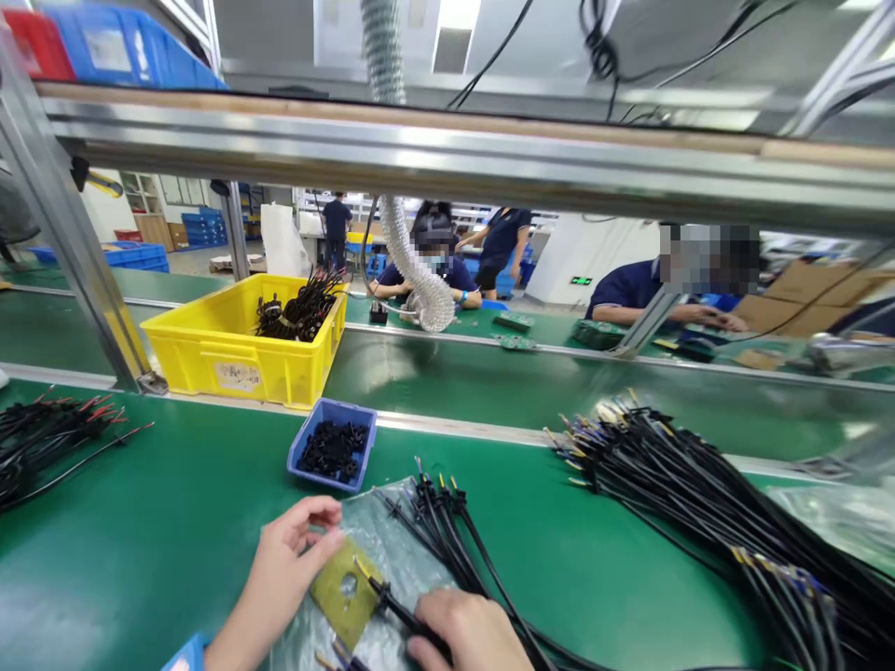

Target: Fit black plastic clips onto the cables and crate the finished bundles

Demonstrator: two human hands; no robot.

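Note:
My right hand [465,626], at the bottom centre, is closed round a black cable [409,617]. The cable's stripped yellow end and black collar lie over a yellowish square plate [344,596] with a round hole. Beside the plate's upper left corner is my left hand [297,550], its fingers curled and the thumb near the plate edge; whether it pinches anything is too small to tell. Both hands are over a clear plastic bag [392,503] on the green table. More black cables [447,522] with collars lie just beyond my right hand.
A small blue bin [332,452] of black parts stands past my left hand, with a yellow crate [241,345] of cables behind it. Large cable bundles lie right [713,494] and left [56,438]. A metal frame [447,154] crosses overhead. People sit beyond the bench.

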